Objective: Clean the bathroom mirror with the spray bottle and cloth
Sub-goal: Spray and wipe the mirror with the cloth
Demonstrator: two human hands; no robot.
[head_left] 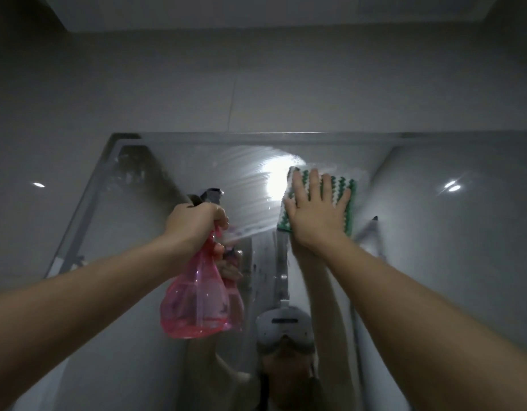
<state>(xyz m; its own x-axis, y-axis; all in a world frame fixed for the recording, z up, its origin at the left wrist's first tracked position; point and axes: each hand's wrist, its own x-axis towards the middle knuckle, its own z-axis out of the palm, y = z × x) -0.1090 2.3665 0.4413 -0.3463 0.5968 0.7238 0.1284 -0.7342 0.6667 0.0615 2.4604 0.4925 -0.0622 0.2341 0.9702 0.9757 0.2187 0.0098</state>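
wiping high on the mirror, bottle held ready

nearest, both forearms reach up and away from the camera. the left hand [197,223] is curled round the neck of the pink bottle [197,298], which hangs below the fist with its nozzle toward the glass; whether a finger sits on the trigger cannot be told. the bottle looks close to the glass, but touching or apart is not clear.

farther, on the right, the right hand [317,212] lies flat with fingers spread, pressing the green-and-white cloth [345,188] against the mirror [167,179] near its top edge. a bright lamp reflection sits just left of the cloth, and arced wet streaks fan across the glass to the left. dark specks show at the far left top corner, and drip marks run down the middle.

lower in the glass the person's reflection appears, with a headset [283,324].

risks, as i judge them: the streaks may dry into smears if the cloth skips them; the left corner looks unwiped and could be missed; at this stretch the flat palm could slide off the cloth, or the bottle could knock the glass.
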